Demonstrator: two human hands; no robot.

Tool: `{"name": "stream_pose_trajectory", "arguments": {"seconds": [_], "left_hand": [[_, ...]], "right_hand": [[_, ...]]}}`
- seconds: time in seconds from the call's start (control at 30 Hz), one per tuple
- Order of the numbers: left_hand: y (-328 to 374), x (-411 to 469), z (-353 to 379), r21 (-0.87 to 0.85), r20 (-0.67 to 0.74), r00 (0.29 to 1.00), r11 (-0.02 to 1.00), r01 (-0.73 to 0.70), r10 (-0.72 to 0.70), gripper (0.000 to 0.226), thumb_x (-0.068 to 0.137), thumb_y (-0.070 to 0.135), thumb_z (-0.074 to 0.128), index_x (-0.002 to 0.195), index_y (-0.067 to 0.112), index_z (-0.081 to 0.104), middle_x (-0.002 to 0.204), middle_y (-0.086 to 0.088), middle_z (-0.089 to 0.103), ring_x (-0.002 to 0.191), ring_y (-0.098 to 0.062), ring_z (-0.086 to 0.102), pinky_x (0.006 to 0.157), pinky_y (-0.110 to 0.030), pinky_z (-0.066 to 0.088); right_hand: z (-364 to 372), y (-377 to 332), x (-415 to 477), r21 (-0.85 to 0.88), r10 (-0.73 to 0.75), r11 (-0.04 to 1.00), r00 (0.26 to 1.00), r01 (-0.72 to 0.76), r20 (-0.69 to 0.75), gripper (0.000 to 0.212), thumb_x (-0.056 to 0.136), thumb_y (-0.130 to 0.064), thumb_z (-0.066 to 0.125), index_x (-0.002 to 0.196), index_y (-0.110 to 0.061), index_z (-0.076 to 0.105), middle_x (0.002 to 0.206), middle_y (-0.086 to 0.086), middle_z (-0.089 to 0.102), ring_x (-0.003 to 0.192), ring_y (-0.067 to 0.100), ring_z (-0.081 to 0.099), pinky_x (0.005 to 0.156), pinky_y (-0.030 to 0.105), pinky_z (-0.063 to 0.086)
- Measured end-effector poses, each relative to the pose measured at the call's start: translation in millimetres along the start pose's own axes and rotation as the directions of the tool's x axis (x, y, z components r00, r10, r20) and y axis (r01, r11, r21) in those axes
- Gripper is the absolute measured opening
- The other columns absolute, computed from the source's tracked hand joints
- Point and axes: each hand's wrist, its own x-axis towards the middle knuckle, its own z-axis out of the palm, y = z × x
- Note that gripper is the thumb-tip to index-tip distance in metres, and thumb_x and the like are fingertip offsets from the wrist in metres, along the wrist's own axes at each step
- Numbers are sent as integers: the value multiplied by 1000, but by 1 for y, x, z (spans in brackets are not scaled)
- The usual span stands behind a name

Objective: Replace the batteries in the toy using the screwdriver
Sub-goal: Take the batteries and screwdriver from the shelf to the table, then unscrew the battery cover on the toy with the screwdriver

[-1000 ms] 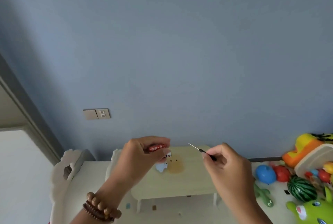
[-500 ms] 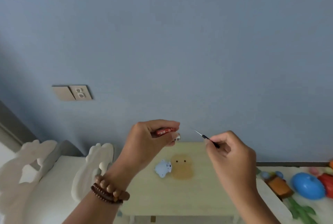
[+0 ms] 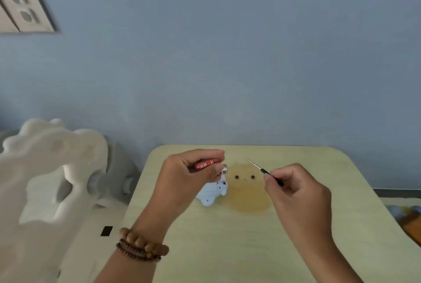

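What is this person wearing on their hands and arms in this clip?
Both forearms are bare: no sleeves or gloves. The left hand has bead bracelets at its wrist: one strand of larger light-brown wooden beads, and thinner strands of small dark-brown beads. The right hand and wrist wear nothing.

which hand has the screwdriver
The right hand: it pinches the screwdriver, tip pointing up and left. The left hand holds a red battery instead.

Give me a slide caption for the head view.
Left hand holds a red battery, right hand pinches the screwdriver; pale blue toy lies on the table.
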Motion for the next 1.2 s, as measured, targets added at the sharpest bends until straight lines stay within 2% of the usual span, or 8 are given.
{"name": "stream_pose_trajectory", "arguments": {"seconds": [0.1,0.27,0.6,0.77,0.97,1.1,1.17,1.2], "left_hand": [[-17,12,0,22,27,997,997,72,-73,24,82,0,76,103,12,79,101,-4,79,96,-28,75,92,-54,57],[-15,41,4,19,42,991,992,124,-125,25,79,5,79,102,15,80,99,-4,79,95,-25,75,92,-51,57],[-27,84,23,-35,91,987,990,135,-132,26,77,4,77,103,10,79,99,-7,79,94,-26,76,79,-32,62],[-45,75,31,-12,136,987,996,90,-87,25,80,0,75,104,6,77,98,-8,79,93,-26,76,78,-34,62],[-59,42,32,50,168,986,999,-6,-2,26,80,2,77,105,7,77,95,-8,79,89,-30,76,84,-49,61],[-66,11,25,93,155,986,992,-84,69,24,78,4,79,99,15,81,93,-2,80,89,-27,76,85,-47,61],[-73,-4,15,288,173,968,931,-226,181,26,81,7,80,96,29,81,96,10,79,92,-18,76,82,-41,60],[-79,-11,8,423,216,937,838,-344,276,28,83,9,79,97,33,80,97,15,78,96,-12,75,80,-38,60]], "right_hand": [[3,12,13,-24,56,998,998,-56,4,22,80,-10,80,70,-25,68,65,-7,73,66,9,70,59,13,49],[10,17,52,-29,116,993,993,-115,26,22,80,-10,81,70,-25,68,67,-8,75,65,9,73,65,25,55],[32,31,96,-14,141,990,988,-141,68,21,81,-10,80,70,-23,68,65,-5,74,66,10,72,61,11,50],[29,53,71,13,162,987,985,-163,58,21,81,-11,81,70,-25,69,67,-7,74,67,9,73,61,9,50],[17,74,15,4,160,987,986,-160,-41,23,78,-12,83,67,-26,68,62,-4,73,58,14,69,56,19,50],[7,74,-19,-12,110,994,992,-111,-59,24,76,-12,84,65,-26,68,61,-6,71,60,15,67,53,15,46],[1,72,-33,-49,79,995,995,-81,-56,24,76,-12,84,65,-26,68,67,-15,72,64,7,68,54,8,44],[-2,72,-40,-76,59,995,997,-63,-55,24,76,-12,84,65,-27,68,70,-19,71,65,5,68,55,6,44]]}}
